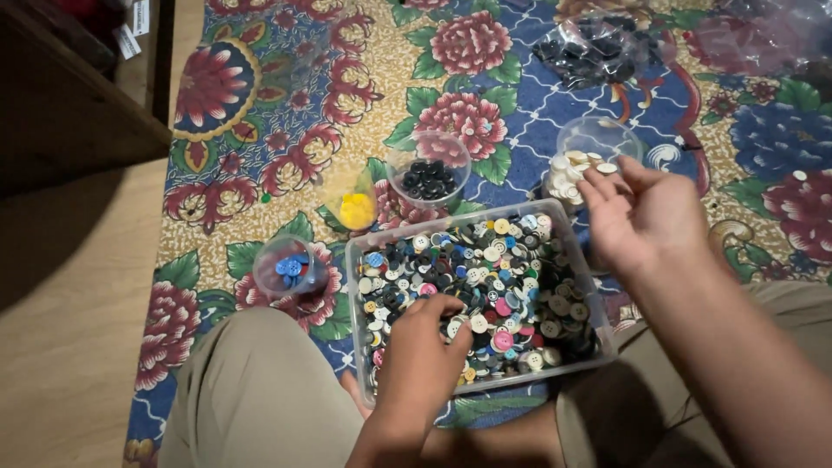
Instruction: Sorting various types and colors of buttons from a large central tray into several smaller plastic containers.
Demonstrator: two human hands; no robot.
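Note:
A clear rectangular tub (572,232) full of mixed coloured buttons (503,277) sits between my knees on a flowered mat. My left hand (425,347) is down in the tub's near left part, fingers curled into the buttons. My right hand (637,208) hovers over a clear cup of white buttons (576,169) right of the tub, fingertips pinched on a white button (607,167) at the cup's rim.
Three more clear cups stand behind and left of the tub: black buttons (429,178), yellow buttons (355,206), blue buttons (290,269). A plastic bag of dark buttons (589,48) lies farther back. Wooden floor (69,329) lies left of the mat; dark furniture (61,95) stands top left.

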